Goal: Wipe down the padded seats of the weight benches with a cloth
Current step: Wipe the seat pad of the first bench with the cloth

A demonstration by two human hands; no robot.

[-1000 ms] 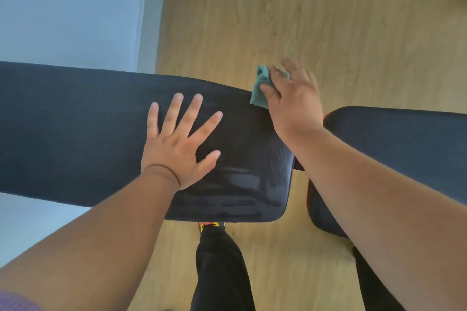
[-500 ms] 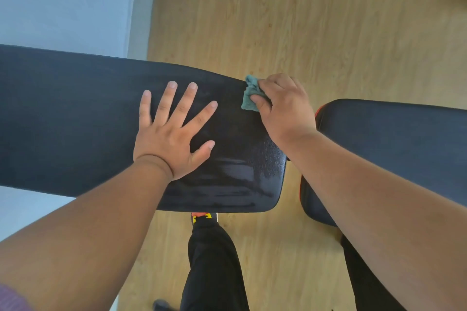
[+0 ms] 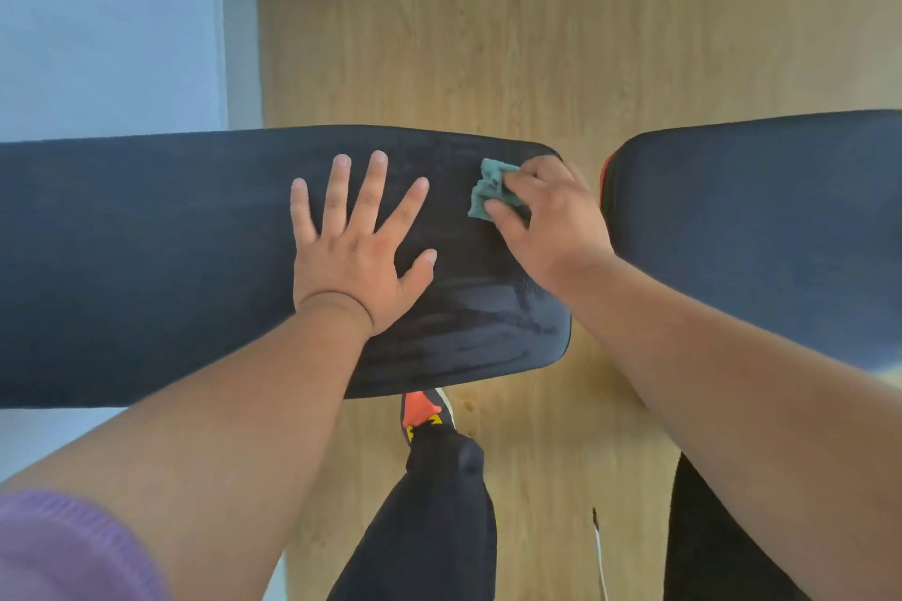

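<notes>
Cloth (image 3: 488, 193) bunched under right hand's (image 3: 551, 225) curled fingers (image 3: 507, 215); left hand (image 3: 356, 254) splayed flat.

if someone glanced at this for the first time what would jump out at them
Two bare arms reach in from below onto a long black bench pad across the middle. The left hand lies flat on it, fingers spread; the right hand holds a crumpled teal cloth near the pad's far right corner. Wet streaks shine on the pad's near right end, and a second pad sits to the right.
</notes>
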